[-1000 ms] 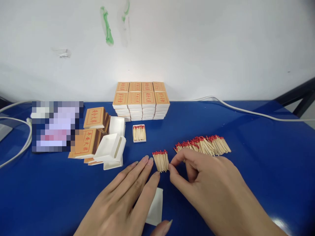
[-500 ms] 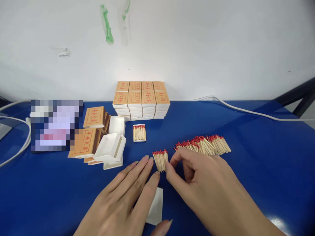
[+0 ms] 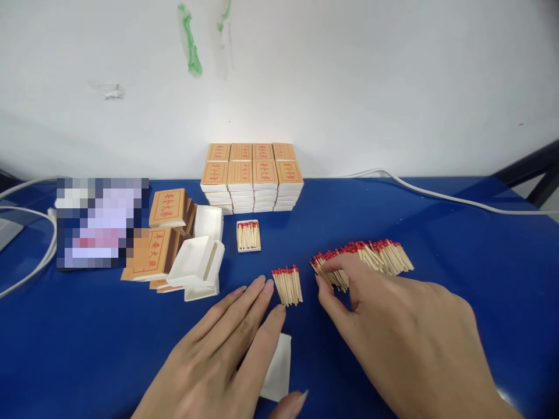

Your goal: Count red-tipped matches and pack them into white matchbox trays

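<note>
Match bundle (image 3: 287,285) lies squared on blue table (image 3: 458,233), left hand (image 3: 218,355) flat and open at its 7 o'clock, right hand (image 3: 406,331) at 3 o'clock, thumb and forefinger parted over loose match pile (image 3: 371,257); a careless rake would likely scatter either heap.

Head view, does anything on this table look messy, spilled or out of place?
Yes. Left of centre, the orange sleeves and white trays lie in a tilted jumble, unlike the neat stack of boxes behind. Loose matches lie heaped on the bare blue table by the right hand. The wall has a green smear.
</note>
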A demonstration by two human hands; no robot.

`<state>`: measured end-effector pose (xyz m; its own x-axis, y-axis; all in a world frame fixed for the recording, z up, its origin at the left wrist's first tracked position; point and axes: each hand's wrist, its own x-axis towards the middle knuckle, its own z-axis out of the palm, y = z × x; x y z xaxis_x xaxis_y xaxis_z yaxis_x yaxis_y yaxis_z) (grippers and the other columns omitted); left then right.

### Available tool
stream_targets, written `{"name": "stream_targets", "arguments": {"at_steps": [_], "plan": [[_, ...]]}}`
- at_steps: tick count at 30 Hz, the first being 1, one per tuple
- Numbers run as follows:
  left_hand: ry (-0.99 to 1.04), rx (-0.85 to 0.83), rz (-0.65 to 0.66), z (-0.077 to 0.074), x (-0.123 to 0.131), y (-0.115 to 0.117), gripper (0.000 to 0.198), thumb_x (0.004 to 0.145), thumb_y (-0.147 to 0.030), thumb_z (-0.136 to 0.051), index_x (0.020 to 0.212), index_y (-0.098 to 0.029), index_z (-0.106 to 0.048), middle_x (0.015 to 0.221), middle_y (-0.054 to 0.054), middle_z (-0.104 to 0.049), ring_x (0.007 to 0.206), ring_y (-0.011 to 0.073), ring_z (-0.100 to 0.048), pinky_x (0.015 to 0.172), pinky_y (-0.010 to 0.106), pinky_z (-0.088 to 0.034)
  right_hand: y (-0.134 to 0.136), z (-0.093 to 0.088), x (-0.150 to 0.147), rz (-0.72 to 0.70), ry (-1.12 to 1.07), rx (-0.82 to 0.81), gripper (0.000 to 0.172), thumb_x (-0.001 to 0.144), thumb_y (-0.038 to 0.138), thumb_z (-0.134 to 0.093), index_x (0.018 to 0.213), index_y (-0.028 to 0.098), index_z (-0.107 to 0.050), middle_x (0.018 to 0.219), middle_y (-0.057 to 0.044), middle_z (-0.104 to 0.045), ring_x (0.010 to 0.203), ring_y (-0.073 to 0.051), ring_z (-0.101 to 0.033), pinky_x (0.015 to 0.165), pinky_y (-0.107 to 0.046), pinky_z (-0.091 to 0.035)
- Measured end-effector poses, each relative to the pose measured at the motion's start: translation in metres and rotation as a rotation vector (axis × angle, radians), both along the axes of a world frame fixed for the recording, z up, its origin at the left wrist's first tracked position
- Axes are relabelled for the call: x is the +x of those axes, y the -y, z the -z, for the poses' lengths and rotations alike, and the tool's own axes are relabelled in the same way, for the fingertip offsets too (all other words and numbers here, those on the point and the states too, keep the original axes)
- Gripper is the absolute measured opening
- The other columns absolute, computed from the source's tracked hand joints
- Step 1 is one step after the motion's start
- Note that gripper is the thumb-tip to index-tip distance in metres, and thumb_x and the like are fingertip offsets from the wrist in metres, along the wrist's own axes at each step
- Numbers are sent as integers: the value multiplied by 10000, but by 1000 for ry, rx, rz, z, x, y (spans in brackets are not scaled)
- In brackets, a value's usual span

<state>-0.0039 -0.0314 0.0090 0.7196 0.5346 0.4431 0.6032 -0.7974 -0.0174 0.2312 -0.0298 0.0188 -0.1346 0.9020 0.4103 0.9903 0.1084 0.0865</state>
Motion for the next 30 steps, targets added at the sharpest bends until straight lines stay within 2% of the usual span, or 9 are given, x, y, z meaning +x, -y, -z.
{"name": "stream_targets", "arguments": {"at_steps": [5, 10, 18, 23, 30], "plan": [[-8, 10, -1, 0, -2, 2, 431, 1156, -400, -491, 1363, -80, -694, 1416, 172, -778, 1310, 307, -775, 1009, 395, -705, 1, 0, -1, -22, -21, 5, 271, 1007, 234, -518, 907, 271, -767, 542, 5, -677, 378, -314, -620, 488, -336, -229], [-8, 9, 5, 0, -3, 2, 440, 1160, -407, -483, 1372, -85, -695, 1424, 171, -773, 1310, 304, -774, 1014, 393, -702, -1, 1, 0, -29, -73, -22, 219, 984, 254, -559, 889, 289, -753, 529, 38, -653, 390, -310, -633, 468, -351, -264], [-10, 11, 0, 0, -1, 1, 430, 1155, -392, -496, 1380, -80, -690, 1421, 168, -776, 1305, 309, -775, 994, 391, -709, 1, 1, 1, -4, -16, -25, 223, 988, 277, -553, 890, 271, -753, 506, 24, -631, 363, -306, -604, 465, -345, -235], [1, 5, 2, 4, -1, 2, 444, 1157, -419, -508, 1380, -89, -706, 1439, 156, -773, 1338, 296, -760, 1063, 365, -680, 1, 1, 3, -28, -62, -63, 154, 950, 253, -600, 921, 279, -749, 525, 49, -647, 390, -281, -621, 465, -345, -252], [8, -12, 1, 1, -4, 2, 437, 1142, -406, -529, 1368, -87, -726, 1442, 162, -769, 1316, 303, -774, 1054, 382, -683, 2, 2, 3, -27, -44, -113, 169, 949, 234, -584, 819, 287, -677, 513, 38, -624, 391, -285, -618, 485, -351, -223]]}}
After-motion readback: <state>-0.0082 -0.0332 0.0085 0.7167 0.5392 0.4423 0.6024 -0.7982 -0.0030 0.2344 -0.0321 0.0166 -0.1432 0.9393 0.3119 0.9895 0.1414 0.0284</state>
